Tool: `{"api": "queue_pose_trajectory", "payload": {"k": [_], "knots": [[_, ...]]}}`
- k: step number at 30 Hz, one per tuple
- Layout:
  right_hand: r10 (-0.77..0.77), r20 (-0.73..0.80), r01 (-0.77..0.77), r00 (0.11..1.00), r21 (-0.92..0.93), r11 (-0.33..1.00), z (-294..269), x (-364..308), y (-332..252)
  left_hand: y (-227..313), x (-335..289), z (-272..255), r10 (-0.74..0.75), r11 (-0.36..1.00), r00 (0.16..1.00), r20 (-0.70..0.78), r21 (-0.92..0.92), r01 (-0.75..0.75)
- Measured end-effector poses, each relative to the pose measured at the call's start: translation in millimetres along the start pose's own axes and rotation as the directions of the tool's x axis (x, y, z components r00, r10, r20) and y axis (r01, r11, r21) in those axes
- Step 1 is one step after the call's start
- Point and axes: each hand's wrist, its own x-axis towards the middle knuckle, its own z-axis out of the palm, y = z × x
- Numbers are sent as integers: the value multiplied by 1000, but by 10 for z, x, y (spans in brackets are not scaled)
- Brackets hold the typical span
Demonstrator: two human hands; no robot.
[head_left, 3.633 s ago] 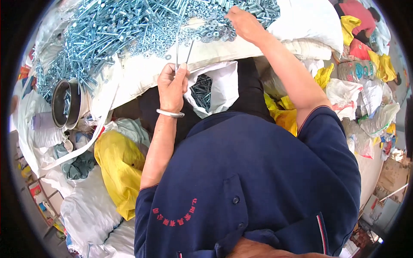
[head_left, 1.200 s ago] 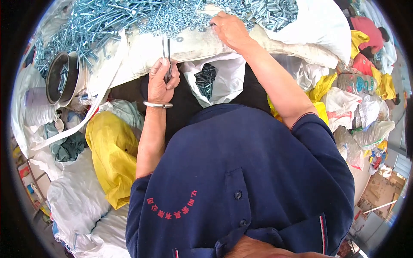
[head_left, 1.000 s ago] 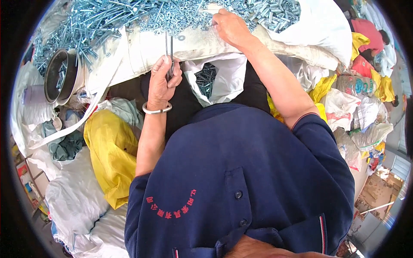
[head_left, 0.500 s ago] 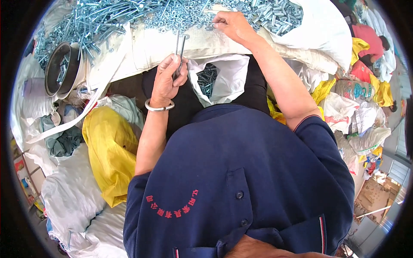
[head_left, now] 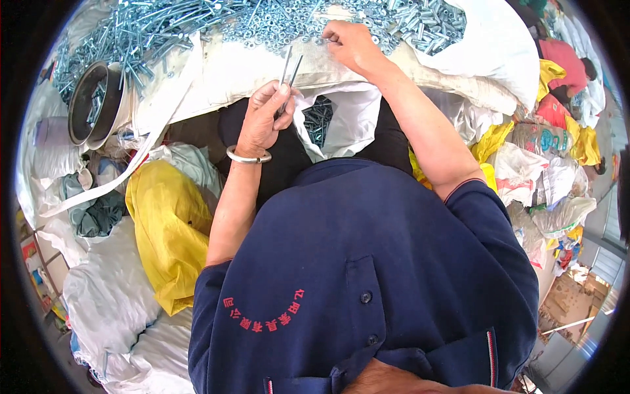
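My left hand is closed round two long thin metal bolts, which stick up past its thumb and fingers. My right hand is at the front edge of a heap of small washers and nuts, its thumb and fingers pinched together. Something small and shiny shows at those fingertips, too small to name. Long bolts are heaped to the left, and short metal sleeves lie to the right. Below my hands an open white bag in my lap holds dark metal fasteners.
A pale cloth-covered work surface spans the front. At left stands a round metal pot with a few fasteners inside. A yellow sack and white sacks crowd my left; bagged goods and a person in red are at right.
My left hand has moved a little right with the two bolts, which now lean further right. My right hand stays by the washers and nuts, its fingers drawn in more tightly.
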Motion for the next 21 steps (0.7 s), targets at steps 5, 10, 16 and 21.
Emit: {"api": "queue_pose_trajectory", "payload": {"k": [5,10,16,21], "knots": [[258,76,-263,963,475,840,-154,-111,-378,-22,9,20,-18,997,1000,-21,74,20],[226,37,-204,973,588,783,-70,-277,-573,-66,48,16,-24,993,999,-25,117,26],[173,-113,-100,978,477,873,-22,-369,-697,-159,78,13,34,972,997,-73,235,-16],[-140,-220,151,965,33,988,-6,-431,-670,-181,113,65,61,941,987,-150,338,-7]]}}
